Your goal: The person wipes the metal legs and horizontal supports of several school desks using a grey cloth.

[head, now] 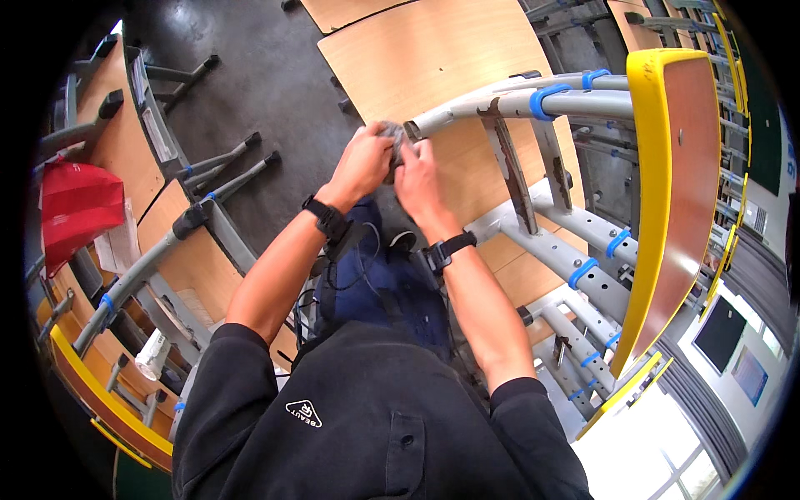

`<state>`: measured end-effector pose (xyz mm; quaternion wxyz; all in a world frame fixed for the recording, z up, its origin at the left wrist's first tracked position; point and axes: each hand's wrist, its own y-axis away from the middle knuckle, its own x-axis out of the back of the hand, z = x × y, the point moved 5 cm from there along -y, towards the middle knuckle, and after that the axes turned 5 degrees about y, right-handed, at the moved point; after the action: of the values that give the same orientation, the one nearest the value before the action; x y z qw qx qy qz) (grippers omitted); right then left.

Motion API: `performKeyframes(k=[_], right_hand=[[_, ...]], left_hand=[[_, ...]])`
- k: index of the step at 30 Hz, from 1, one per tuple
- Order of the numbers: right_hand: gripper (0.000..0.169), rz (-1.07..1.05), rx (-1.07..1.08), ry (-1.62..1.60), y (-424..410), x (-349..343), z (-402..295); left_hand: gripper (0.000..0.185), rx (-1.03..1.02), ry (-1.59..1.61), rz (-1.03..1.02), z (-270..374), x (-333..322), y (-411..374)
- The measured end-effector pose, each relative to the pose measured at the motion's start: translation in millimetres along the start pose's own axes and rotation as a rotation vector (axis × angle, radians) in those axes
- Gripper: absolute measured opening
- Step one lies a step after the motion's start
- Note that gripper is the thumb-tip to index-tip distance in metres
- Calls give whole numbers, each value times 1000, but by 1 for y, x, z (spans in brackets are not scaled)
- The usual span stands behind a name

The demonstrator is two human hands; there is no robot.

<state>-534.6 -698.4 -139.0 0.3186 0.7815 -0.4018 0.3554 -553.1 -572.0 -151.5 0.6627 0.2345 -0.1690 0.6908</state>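
Observation:
Both my hands meet at a small grey fuzzy wad (394, 134), perhaps lint or cloth. My left hand (365, 159) pinches it from the left, and my right hand (420, 178) has its fingers on its right side. Right beside them is the bare end of a grey metal chair leg (431, 122), which shows a dark, worn rim. That chair lies upturned on a wooden desktop (431, 56); its seat board (684, 144) has a yellow edge, and blue clips ring its tubes. Dark worn patches mark a cross strut (507, 162).
More upturned chairs stand on desks at the left and far right. A red bag (78, 206) hangs at the left above a white roll (152, 356). Chair legs with black caps (190, 220) jut towards the aisle. Grey floor (262, 81) shows beyond my hands.

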Motion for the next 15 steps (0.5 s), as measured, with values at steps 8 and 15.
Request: performKeyframes(k=[8, 15], right_hand=[[39, -4, -65, -116, 69, -1, -3], [41, 207, -265, 86, 69, 51, 42]], left_hand=[[23, 67, 164, -91, 9, -10, 50], [43, -234, -9, -95, 64, -64, 20]])
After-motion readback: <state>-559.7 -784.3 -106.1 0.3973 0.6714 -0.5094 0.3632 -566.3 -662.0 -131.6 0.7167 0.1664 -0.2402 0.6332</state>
